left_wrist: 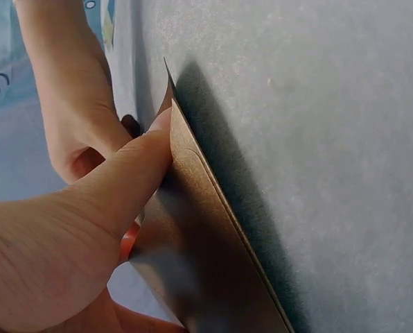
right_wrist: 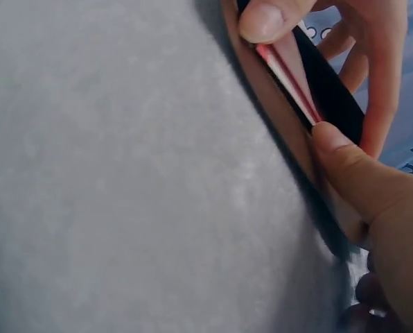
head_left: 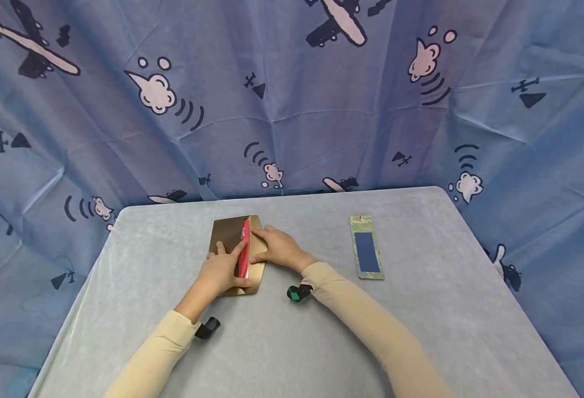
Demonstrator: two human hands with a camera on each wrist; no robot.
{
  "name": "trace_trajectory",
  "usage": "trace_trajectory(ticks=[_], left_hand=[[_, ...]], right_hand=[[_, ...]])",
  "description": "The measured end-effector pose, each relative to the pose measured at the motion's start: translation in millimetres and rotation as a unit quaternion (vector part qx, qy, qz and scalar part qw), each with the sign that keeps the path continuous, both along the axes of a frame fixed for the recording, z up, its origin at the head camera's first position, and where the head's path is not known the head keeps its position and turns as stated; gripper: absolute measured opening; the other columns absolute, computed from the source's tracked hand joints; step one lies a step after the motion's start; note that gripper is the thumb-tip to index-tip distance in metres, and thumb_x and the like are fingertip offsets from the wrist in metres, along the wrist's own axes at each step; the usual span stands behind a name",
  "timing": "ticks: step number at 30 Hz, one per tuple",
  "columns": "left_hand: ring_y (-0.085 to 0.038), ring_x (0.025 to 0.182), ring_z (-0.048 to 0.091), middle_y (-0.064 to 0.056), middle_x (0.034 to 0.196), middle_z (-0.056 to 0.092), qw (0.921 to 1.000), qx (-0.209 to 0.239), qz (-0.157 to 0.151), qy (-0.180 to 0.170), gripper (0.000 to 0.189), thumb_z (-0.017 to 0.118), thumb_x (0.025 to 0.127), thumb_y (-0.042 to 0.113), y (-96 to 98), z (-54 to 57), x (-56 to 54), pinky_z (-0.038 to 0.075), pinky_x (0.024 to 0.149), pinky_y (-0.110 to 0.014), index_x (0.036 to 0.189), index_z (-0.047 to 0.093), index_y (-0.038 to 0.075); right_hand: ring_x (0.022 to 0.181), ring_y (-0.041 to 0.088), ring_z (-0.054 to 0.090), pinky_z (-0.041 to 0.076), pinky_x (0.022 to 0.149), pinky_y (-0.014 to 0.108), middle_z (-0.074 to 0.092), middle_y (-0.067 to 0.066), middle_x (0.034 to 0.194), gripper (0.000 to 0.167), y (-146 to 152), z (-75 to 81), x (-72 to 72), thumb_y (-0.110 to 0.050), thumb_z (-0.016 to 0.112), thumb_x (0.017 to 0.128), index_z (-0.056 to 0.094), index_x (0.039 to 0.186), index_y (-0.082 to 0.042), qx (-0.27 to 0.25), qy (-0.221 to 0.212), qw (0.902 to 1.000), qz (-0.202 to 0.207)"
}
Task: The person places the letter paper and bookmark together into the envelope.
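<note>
A brown-gold paper envelope [head_left: 229, 231] lies on the table's left half, its lighter flap [head_left: 257, 273] unfolded to the right. Along its mouth shows a flat red item [head_left: 244, 255], mostly hidden inside; its kind cannot be told. My left hand [head_left: 217, 272] holds the envelope's pocket side, the thumb at the mouth's near end and the fingers spread over the front. My right hand [head_left: 283, 247] grips the flap side, its thumb [right_wrist: 338, 149] at the mouth beside the red item. In the left wrist view, the left thumb [left_wrist: 134, 166] presses on the envelope's edge.
A flat green-edged piece with a dark blue panel [head_left: 366, 251] lies right of the hands. A grey cloth covers the table [head_left: 446, 309]. Behind the table hangs a blue curtain [head_left: 292, 99] printed with planes. Small black cameras are worn at both wrists.
</note>
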State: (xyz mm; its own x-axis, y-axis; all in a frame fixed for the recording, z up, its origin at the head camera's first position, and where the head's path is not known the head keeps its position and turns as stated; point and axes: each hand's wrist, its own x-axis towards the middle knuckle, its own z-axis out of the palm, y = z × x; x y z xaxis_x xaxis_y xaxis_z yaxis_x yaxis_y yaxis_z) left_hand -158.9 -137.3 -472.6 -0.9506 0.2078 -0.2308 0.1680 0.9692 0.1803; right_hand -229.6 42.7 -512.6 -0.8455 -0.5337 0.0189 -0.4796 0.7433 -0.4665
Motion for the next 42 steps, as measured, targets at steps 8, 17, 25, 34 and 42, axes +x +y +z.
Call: trace_trajectory(ticks=[8, 17, 25, 34, 42], left_hand=[[-0.068, 0.121, 0.046, -0.049, 0.146, 0.029, 1.0000, 0.000, 0.000, -0.004, 0.111, 0.083, 0.070, 0.058, 1.8, 1.3, -0.7, 0.051, 0.089, -0.063, 0.157, 0.028, 0.018], [-0.069, 0.121, 0.046, -0.049, 0.146, 0.029, 1.0000, -0.001, -0.001, -0.006, 0.111, 0.083, 0.069, 0.059, 2.3, 0.8, -0.7, 0.051, 0.090, -0.064, 0.157, 0.029, 0.018], [-0.069, 0.119, 0.047, -0.049, 0.144, 0.031, 1.0000, 0.003, -0.001, 0.005, 0.111, 0.085, 0.067, 0.057, 1.1, -1.4, -1.2, 0.051, 0.088, -0.064, 0.156, 0.032, 0.017], [-0.069, 0.121, 0.045, -0.049, 0.146, 0.029, 1.0000, 0.001, -0.003, -0.002, 0.109, 0.084, 0.069, 0.056, 0.1, -1.6, -1.5, 0.051, 0.089, -0.065, 0.157, 0.030, 0.019], [-0.068, 0.121, 0.046, -0.049, 0.146, 0.029, 1.0000, -0.005, -0.003, -0.002, 0.109, 0.083, 0.070, 0.056, 1.2, -0.8, -0.8, 0.052, 0.087, -0.064, 0.157, 0.030, 0.019]], right_hand=[[0.103, 0.015, 0.054, 0.048, 0.084, 0.030, 0.058, 0.005, 0.130, 0.094, -2, -4.2, -1.8, -0.055, 0.081, 0.073, 0.045, 0.149, -0.013, -0.006, 0.012, 0.9997, 0.021], [0.132, 0.024, 0.053, 0.046, 0.106, 0.040, 0.051, 0.010, 0.148, 0.097, -5, -5.3, -2.2, -0.057, 0.080, 0.074, 0.043, 0.150, -0.011, -0.001, 0.006, 0.9998, 0.021], [0.125, 0.024, 0.057, 0.049, 0.100, 0.040, 0.055, 0.009, 0.144, 0.095, -10, -6.5, -2.8, -0.059, 0.079, 0.073, 0.046, 0.149, -0.013, 0.004, 0.017, 0.9997, 0.019], [0.117, 0.022, 0.059, 0.050, 0.095, 0.040, 0.057, 0.007, 0.139, 0.098, -14, -4.1, -2.6, -0.062, 0.078, 0.072, 0.042, 0.152, -0.017, 0.025, 0.007, 0.9996, 0.009], [0.093, 0.018, 0.057, 0.047, 0.077, 0.032, 0.061, 0.003, 0.112, 0.098, -17, -5.5, -3.7, -0.066, 0.077, 0.071, 0.043, 0.151, -0.022, 0.045, 0.022, 0.9987, 0.004]])
